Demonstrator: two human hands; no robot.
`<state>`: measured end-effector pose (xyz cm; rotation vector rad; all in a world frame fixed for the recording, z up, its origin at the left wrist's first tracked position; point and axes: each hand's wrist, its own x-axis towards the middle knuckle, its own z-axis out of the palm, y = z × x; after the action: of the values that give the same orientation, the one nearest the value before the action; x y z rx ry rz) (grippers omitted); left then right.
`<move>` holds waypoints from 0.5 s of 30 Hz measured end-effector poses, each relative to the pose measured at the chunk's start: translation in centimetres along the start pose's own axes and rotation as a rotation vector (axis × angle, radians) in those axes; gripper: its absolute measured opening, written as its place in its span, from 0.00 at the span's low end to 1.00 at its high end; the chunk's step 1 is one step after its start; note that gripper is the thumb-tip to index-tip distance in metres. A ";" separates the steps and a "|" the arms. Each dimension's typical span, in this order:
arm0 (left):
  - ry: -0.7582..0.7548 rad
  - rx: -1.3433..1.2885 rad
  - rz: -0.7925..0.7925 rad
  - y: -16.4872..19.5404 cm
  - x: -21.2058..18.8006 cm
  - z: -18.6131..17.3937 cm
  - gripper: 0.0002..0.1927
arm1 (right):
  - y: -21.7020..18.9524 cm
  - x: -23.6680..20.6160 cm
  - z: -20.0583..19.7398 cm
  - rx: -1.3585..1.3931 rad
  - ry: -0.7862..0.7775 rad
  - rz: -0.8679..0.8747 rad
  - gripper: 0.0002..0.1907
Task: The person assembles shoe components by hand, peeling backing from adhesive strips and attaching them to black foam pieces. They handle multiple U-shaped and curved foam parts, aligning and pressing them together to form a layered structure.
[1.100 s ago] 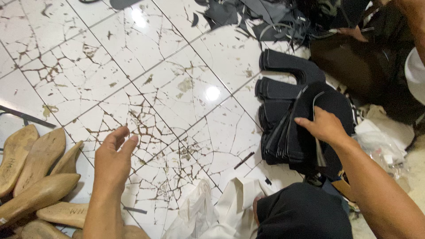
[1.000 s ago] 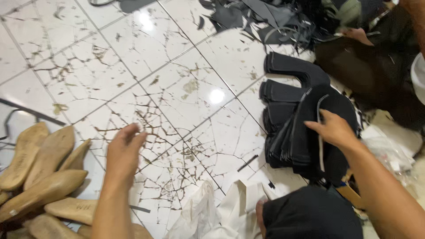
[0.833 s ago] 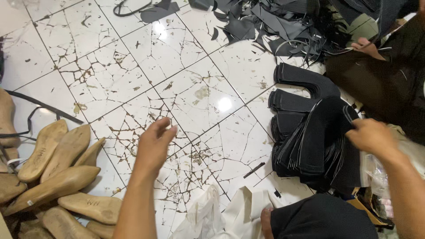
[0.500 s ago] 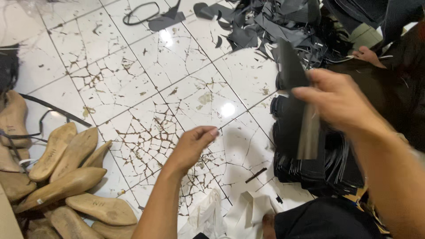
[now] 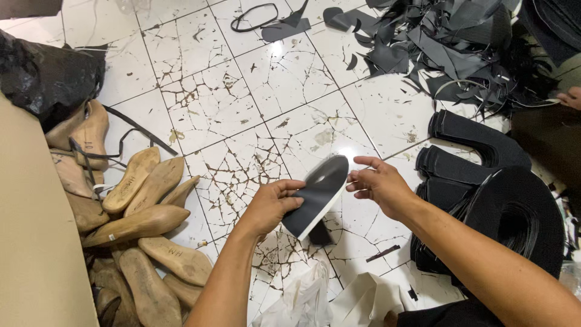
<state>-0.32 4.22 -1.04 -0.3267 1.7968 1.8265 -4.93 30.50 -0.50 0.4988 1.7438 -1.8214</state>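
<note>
I hold a black sole-shaped piece (image 5: 318, 194) between both hands above the cracked white tile floor (image 5: 242, 97).

My left hand (image 5: 271, 204) is closed on the piece's lower edge, thumb on top and fingers underneath, so the piece slants up to the right with a pale edge showing along its underside. My right hand (image 5: 380, 184) is open, its fingertips meeting the rounded upper end without clamping it. Just right of my right forearm lie stacks of black cut pieces (image 5: 478, 181). A heap of wooden shoe lasts (image 5: 130, 212) sits on the floor to the left, well apart from the hands. Black scraps (image 5: 448, 48) pile up at the top right, and crumpled white material (image 5: 315, 297) lies below my hands.
</note>
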 end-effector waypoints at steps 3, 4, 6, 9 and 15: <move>0.001 0.004 -0.009 -0.5 -0.2 -0.8 0.21 | -0.8 -0.1 0.8 -0.001 0.019 0.092 0.35; -0.003 0.013 -0.012 -0.6 -0.3 -0.9 0.21 | -0.9 -0.2 1.2 -0.064 -0.005 0.146 0.35; -0.040 -0.016 -0.002 -0.8 -0.5 -0.8 0.21 | -0.7 -0.4 1.8 -0.190 -0.051 0.253 0.35; -0.100 0.034 -0.042 -0.9 -1.0 -0.3 0.22 | 0.0 -0.1 2.6 -0.153 -0.094 0.216 0.35; 0.054 -0.003 0.036 -0.8 -1.3 -0.1 0.25 | 0.4 0.7 2.1 -0.452 -0.134 -0.005 0.22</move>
<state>1.20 3.83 -1.00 -0.3500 1.8481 1.8614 -4.93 28.28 -1.08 0.1844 1.9795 -1.3640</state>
